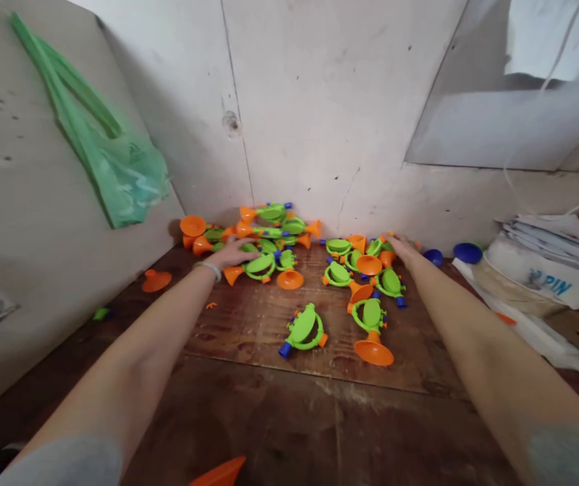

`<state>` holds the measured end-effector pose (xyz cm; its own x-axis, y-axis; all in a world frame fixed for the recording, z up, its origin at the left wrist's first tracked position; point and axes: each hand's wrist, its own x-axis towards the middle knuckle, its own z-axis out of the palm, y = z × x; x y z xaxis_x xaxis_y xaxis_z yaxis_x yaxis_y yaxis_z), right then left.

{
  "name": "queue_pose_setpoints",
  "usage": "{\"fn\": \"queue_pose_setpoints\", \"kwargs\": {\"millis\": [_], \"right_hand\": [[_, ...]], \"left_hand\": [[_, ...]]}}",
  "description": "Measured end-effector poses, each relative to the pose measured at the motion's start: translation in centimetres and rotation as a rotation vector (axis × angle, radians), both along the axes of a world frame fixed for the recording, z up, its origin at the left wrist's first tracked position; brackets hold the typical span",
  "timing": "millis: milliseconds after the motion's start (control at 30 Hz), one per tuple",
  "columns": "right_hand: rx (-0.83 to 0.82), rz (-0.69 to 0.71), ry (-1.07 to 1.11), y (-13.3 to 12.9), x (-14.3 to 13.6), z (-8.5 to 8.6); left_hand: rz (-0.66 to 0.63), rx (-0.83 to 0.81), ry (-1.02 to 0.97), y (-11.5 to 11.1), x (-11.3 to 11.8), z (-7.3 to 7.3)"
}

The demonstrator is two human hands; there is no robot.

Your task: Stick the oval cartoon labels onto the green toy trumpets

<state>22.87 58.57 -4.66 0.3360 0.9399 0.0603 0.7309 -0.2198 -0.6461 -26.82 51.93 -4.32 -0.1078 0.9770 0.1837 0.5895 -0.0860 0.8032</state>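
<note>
Several toy trumpets in green, orange and blue lie in two groups against the wall. My left hand (233, 252) is at the left heap, fingers stretched out over a green toy trumpet (260, 266) with an orange bell. At the far side of the right group, my right hand (399, 246) reaches beside a toy trumpet (376, 247); its fingers show only in part and look extended. Nearer to me lie a toy trumpet with its orange bell (373, 351) towards me and a green one without a bell (306, 328).
A loose orange bell (156, 280) lies at left; another orange piece (221, 472) shows at the near edge. Blue bells (467, 253) stand at right by a white sack (537, 270) under stacked papers. A green plastic bag (127, 175) hangs on the left wall.
</note>
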Motion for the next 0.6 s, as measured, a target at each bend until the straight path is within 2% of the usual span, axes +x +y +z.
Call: {"fn": "queue_pose_setpoints", "kwargs": {"millis": [100,200,300,467,533,600], "right_hand": [[-0.055,-0.011,0.058,-0.5,-0.5,0.4],[-0.09,0.092,0.161,-2.1,-0.5,0.9],[-0.116,0.228,0.294,-4.9,-0.6,0.5],[-0.114,0.416,0.436,-10.8,-1.3,-0.9],[-0.136,0.497,0.441,-12.6,-1.2,-0.8],[-0.141,0.556,0.407,-13.3,-0.8,-0.1]], "left_hand": [[-0.139,-0.023,-0.03,-0.5,4.1,-0.7],[-0.268,-0.016,-0.054,-1.6,8.4,-1.3],[-0.415,-0.018,-0.066,-3.4,12.0,-1.5],[-0.653,-0.053,-0.031,-8.9,17.3,-1.8],[-0.729,-0.042,-0.024,-11.4,18.8,-1.6],[-0.741,-0.02,-0.03,-12.9,19.3,-1.1]]}}
